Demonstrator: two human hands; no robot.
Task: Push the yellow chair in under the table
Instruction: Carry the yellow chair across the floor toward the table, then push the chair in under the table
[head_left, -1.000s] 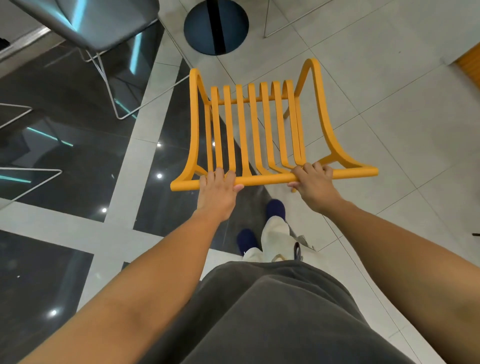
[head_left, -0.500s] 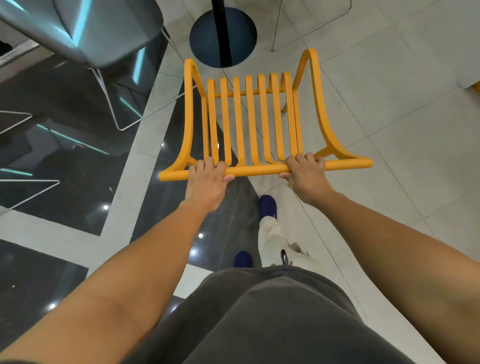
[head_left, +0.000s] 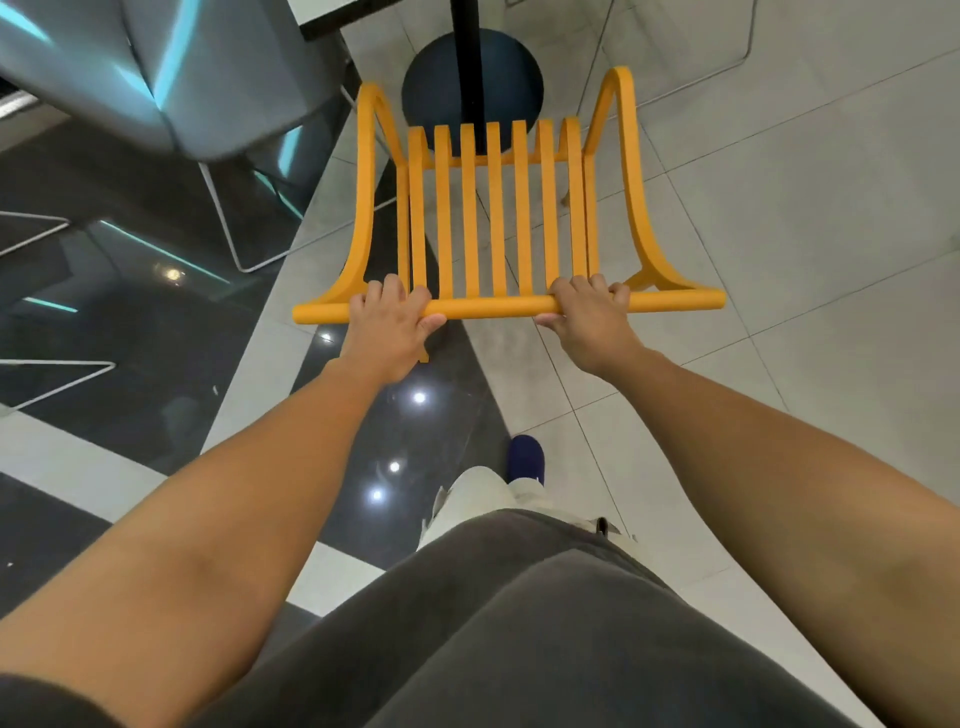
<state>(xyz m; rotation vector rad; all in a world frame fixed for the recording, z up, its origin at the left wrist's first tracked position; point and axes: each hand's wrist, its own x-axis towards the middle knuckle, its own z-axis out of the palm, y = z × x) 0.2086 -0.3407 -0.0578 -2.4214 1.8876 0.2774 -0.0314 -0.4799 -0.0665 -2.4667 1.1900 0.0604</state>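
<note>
The yellow chair (head_left: 496, 208), made of slats with curved side rails, stands in front of me seen from above. My left hand (head_left: 387, 325) grips the left part of its round top rail. On the right part of the same rail, my right hand (head_left: 589, 319) is closed. Beyond the chair's front edge is the table's black post (head_left: 466, 57) on a round dark base (head_left: 441, 88). A corner of the white tabletop (head_left: 332, 10) shows at the top edge.
A grey chair (head_left: 171, 67) on thin white wire legs stands close at the upper left. More wire legs (head_left: 57, 379) lie at the far left, and another wire frame (head_left: 727, 57) at the upper right. My own legs and blue shoe (head_left: 525, 460) are below the chair.
The chair has moved forward toward the table's post and base, now squarer to it. Both hands keep their grip on the top rail, and I have stepped forward.
</note>
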